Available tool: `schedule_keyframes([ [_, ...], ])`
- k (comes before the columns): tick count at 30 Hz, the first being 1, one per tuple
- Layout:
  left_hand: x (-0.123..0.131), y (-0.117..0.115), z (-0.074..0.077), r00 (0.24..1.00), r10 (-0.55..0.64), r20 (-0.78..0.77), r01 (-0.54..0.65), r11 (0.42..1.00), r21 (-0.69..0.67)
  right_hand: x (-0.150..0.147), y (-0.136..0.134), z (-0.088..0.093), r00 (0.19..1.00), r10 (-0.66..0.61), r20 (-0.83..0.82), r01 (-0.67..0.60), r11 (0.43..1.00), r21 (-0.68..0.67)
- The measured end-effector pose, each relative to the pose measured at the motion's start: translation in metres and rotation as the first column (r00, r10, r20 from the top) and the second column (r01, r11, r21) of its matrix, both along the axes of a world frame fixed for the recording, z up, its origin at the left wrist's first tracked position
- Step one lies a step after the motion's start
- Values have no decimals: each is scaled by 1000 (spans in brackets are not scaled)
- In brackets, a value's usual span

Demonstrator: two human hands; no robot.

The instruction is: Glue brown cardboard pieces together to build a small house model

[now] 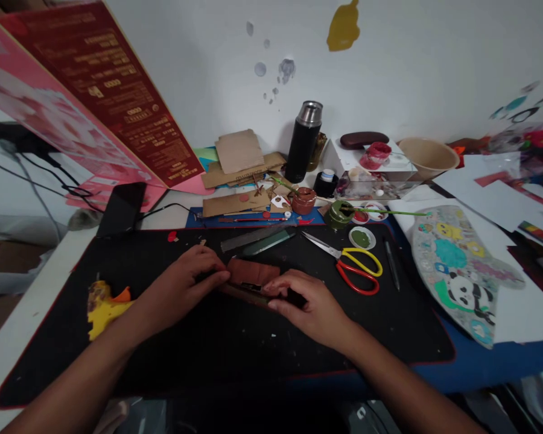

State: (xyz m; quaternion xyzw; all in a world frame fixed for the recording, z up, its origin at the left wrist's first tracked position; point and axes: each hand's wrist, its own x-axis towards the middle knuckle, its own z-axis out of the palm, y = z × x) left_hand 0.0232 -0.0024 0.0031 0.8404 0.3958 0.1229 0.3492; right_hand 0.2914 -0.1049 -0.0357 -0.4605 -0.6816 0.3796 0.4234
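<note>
Though small, brown piece (253, 272) between fingers (218, 278).

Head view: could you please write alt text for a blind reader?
A person's left hand and right hand hold a brown piece over a black mat. Scissors lie to the right, a yellow glue gun to the left.

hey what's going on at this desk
Someone is handling a brown piece over the black mat, left hand at its left end, right hand at its right. The scissors lie off to the right, untouched. A yellow glue gun lies left, partly hidden by the left forearm.
</note>
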Motion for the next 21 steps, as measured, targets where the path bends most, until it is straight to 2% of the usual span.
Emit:
schedule_keyframes([
  [12,7,-5,-6,996,90,26,-89,995,-45,0,-1,-2,999,-25,-25,25,1000,-3],
  [21,8,-6,-7,992,116,53,-110,989,-101,0,-1,-2,999,-24,-31,24,1000,9],
])
